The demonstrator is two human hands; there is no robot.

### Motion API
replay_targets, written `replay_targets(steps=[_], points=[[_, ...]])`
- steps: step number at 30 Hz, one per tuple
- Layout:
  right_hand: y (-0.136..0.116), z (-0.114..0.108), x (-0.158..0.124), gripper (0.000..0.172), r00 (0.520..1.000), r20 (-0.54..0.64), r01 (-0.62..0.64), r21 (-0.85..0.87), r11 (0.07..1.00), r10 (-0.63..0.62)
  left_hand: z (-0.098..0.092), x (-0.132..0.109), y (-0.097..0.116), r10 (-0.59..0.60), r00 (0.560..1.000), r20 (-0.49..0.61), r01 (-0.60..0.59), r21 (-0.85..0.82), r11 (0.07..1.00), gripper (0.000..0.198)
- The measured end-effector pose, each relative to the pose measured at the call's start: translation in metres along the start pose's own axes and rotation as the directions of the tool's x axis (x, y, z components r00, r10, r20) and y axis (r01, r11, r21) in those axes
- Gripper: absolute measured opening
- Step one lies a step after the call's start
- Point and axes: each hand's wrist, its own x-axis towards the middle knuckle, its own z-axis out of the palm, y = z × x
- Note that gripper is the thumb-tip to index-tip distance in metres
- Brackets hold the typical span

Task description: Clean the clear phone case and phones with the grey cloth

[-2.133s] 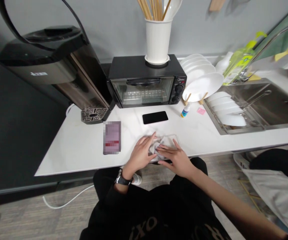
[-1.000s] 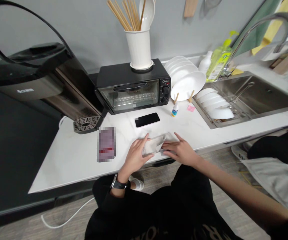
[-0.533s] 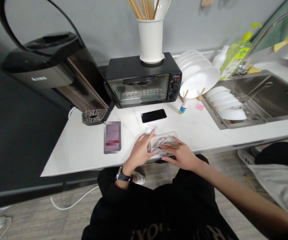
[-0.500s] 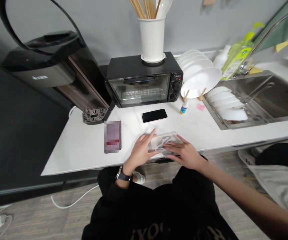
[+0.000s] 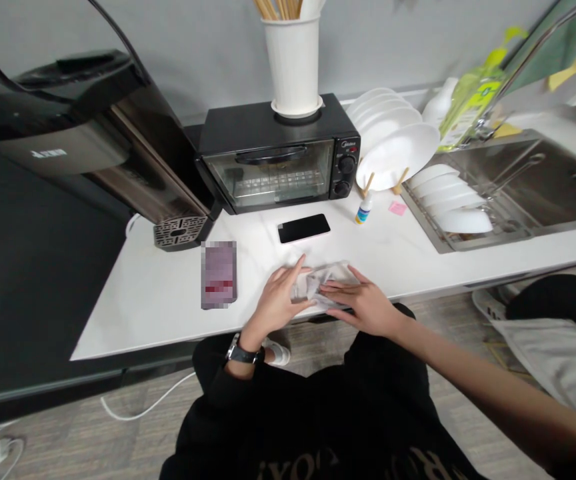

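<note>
A clear, box-like plastic container (image 5: 299, 288) lies at the counter's front edge, between my two hands. My left hand (image 5: 277, 300) grips its left end, index finger along the far side and thumb along the near side. Crumpled whitish, see-through material (image 5: 335, 272) covers its middle and right; I cannot tell whether this is a wrap or a cloth. My right hand (image 5: 365, 305) presses its fingertips into this material, thumb on the near side. Beyond my hands lies a black-screened phone (image 5: 304, 229). A small white bottle (image 5: 363, 209) with a blue and yellow label stands near it.
A blurred-out purple packet (image 5: 219, 273) lies on the left, before a black drinks machine (image 5: 181, 230). A toaster oven (image 5: 278, 167) carries a white utensil pot (image 5: 294, 63). Racked plates (image 5: 399, 157), a pink note (image 5: 397, 208) and a sink (image 5: 558, 177) are right. Another person's shoe (image 5: 488, 307) shows lower right.
The whole view has shifted a little. The crumpled material has moved left over the container, towards my left hand. Both hands stay around the container.
</note>
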Motion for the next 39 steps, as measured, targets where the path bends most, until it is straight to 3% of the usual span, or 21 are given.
replay_targets(steps=[4, 6, 9, 11, 13, 18, 20, 25, 27, 30, 31, 33, 35, 36, 37, 39], points=[[0.025, -0.016, -0.008, 0.036, 0.998, -0.036, -0.048, -0.129, 0.991, 0.044, 0.001, 0.002, -0.002, 0.019, 1.000, 0.005, -0.019, 0.015, 1.000, 0.111], [0.015, -0.003, 0.010, 0.043, 0.996, -0.076, -0.056, -0.162, 0.985, 0.044, 0.002, 0.003, -0.004, 0.019, 1.000, 0.000, -0.019, 0.027, 0.999, 0.109], [-0.014, 0.025, 0.037, 0.057, 0.996, -0.080, 0.035, -0.085, 0.996, -0.042, 0.002, 0.003, -0.006, 0.024, 1.000, -0.009, -0.024, 0.009, 1.000, 0.103], [-0.025, 0.031, 0.038, 0.059, 0.996, -0.073, 0.054, -0.037, 0.998, -0.057, 0.002, 0.002, -0.007, 0.039, 0.999, -0.005, -0.039, -0.012, 0.999, 0.102], [-0.019, 0.020, 0.022, 0.052, 0.998, -0.043, 0.051, -0.023, 0.998, -0.052, 0.002, 0.002, -0.007, 0.043, 0.999, 0.000, -0.043, -0.012, 0.999, 0.105], [0.022, -0.022, -0.015, 0.039, 1.000, 0.018, -0.016, -0.142, 0.990, 0.018, 0.006, 0.004, -0.006, 0.043, 0.999, -0.001, -0.043, 0.035, 0.998, 0.110], [0.022, -0.017, -0.005, 0.046, 1.000, 0.002, -0.028, -0.178, 0.984, 0.029, 0.006, 0.005, -0.006, 0.059, 0.998, -0.001, -0.058, 0.046, 0.997, 0.110], [-0.014, 0.029, 0.034, 0.074, 0.998, -0.020, 0.060, -0.072, 0.996, -0.062, 0.005, 0.004, -0.006, 0.072, 0.997, -0.009, -0.072, 0.028, 0.997, 0.108], [-0.019, 0.030, 0.034, 0.072, 0.996, 0.035, 0.079, -0.036, 0.996, -0.078, 0.004, 0.003, -0.005, 0.075, 0.997, -0.005, -0.075, 0.020, 0.997, 0.109], [-0.011, 0.010, 0.021, 0.070, 0.989, 0.088, 0.120, 0.029, 0.992, -0.122, 0.004, 0.003, -0.004, 0.078, 0.997, -0.011, -0.077, 0.040, 0.996, 0.108], [-0.006, 0.001, 0.016, 0.068, 0.991, 0.058, 0.121, 0.047, 0.992, -0.124, 0.005, 0.003, -0.004, 0.074, 0.997, -0.016, -0.074, 0.046, 0.996, 0.108], [0.001, -0.013, 0.007, 0.049, 0.993, -0.114, 0.046, 0.072, 0.996, -0.037, 0.005, 0.004, -0.005, 0.064, 0.998, -0.024, -0.063, 0.051, 0.997, 0.108], [0.004, -0.021, 0.001, 0.031, 0.945, -0.311, -0.077, 0.098, 0.992, 0.104, 0.006, 0.004, -0.006, 0.057, 0.998, -0.031, -0.055, 0.049, 0.997, 0.109], [0.005, -0.023, 0.000, 0.030, 0.916, -0.371, -0.120, 0.111, 0.987, 0.153, 0.007, 0.004, -0.007, 0.055, 0.998, -0.031, -0.053, 0.045, 0.998, 0.109], [0.004, -0.023, 0.000, 0.030, 0.901, -0.397, -0.139, 0.119, 0.983, 0.175, 0.007, 0.004, -0.007, 0.053, 0.998, -0.030, -0.051, 0.041, 0.998, 0.109], [0.001, -0.018, 0.004, 0.029, 0.923, -0.362, -0.091, 0.119, 0.989, 0.128, 0.007, 0.004, -0.008, 0.050, 0.998, -0.032, -0.048, 0.033, 0.998, 0.110]])
